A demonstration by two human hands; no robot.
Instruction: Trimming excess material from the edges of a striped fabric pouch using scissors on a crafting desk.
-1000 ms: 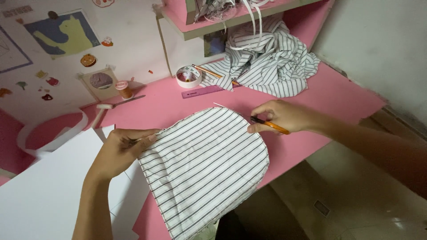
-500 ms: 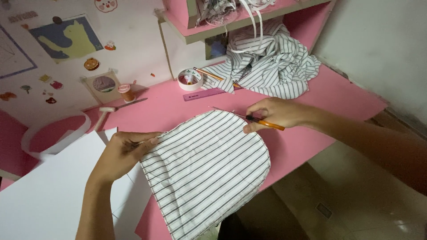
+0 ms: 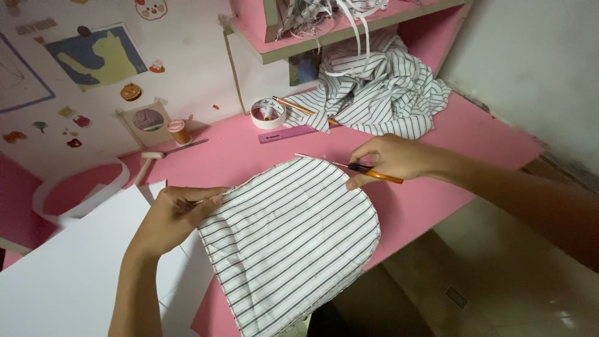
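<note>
- A rounded piece of striped cloth (image 3: 290, 240) lies flat on the pink table (image 3: 437, 187). Its bottom end hangs a little over the table's near edge.
- The left hand (image 3: 178, 215) is at the cloth's left edge, near the top. Its fingers are closed and pinch the edge of the cloth.
- The right hand (image 3: 387, 157) is at the cloth's top right edge. Its fingers are curled shut around an orange tool with a thin metal tip (image 3: 368, 171).
- The thin tip points left, along the top rim of the cloth. I cannot tell if the tip touches the cloth.
- So the cloth sits between the two hands, one hand on each side of its rounded top.
- A big white sheet (image 3: 68, 262) lies under the left arm, just beside the cloth.
- Farther back on the table is a heap of the same striped cloth (image 3: 380, 93), well apart from the hands.
- Near that heap lie a purple ruler (image 3: 287, 133), a roll of tape (image 3: 268, 113) and a pencil (image 3: 299, 106).
- A small orange spool of thread (image 3: 180, 131) stands by the wall on the left.
</note>
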